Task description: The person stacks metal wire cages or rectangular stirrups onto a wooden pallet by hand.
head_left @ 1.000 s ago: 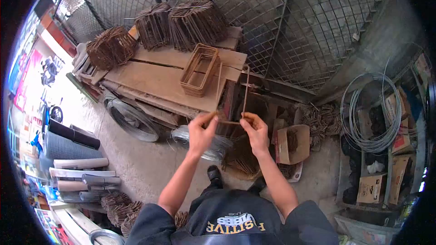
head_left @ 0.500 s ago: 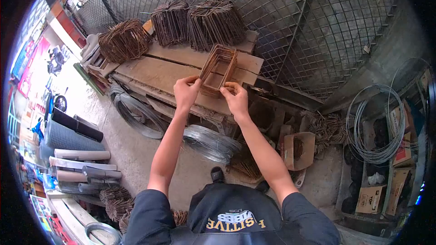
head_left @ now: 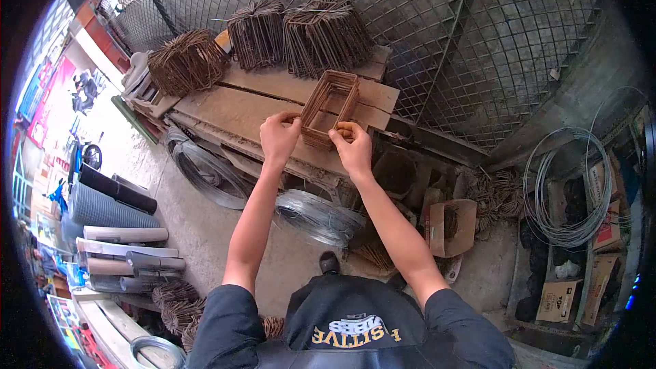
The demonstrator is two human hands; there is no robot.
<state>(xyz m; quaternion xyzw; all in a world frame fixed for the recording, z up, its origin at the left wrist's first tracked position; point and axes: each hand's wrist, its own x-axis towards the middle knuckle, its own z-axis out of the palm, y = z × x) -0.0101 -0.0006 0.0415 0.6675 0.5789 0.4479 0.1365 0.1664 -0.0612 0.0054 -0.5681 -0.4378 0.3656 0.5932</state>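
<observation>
A stack of rusty rectangular rebar stirrups [head_left: 316, 101] sits at the near edge of the wooden table, its bent wire frames lying one on another. At its near left corner, my left hand [head_left: 280, 139] is closed, thumb and fingers pinching the wire. My right hand [head_left: 353, 148] grips the near right corner the same way, fingertips curled over the frames. Behind the stack, on the wooden table [head_left: 239, 108], stand bundles of the same stirrups: one bundle [head_left: 188, 61] at left, another [head_left: 256, 35] in the middle and a third [head_left: 326, 37] at right.
A wire mesh fence [head_left: 410, 34] rises behind the table. Below the table lie coils of grey wire [head_left: 320, 217]. Rolls of mesh [head_left: 113, 198] stand at left. A cardboard box [head_left: 452, 227] and a shelf with a hanging wire coil [head_left: 567, 191] are at right.
The stirrup stack has shifted slightly, and its frames look more evenly lined up. Both hands stay at its near corners with only small movement.
</observation>
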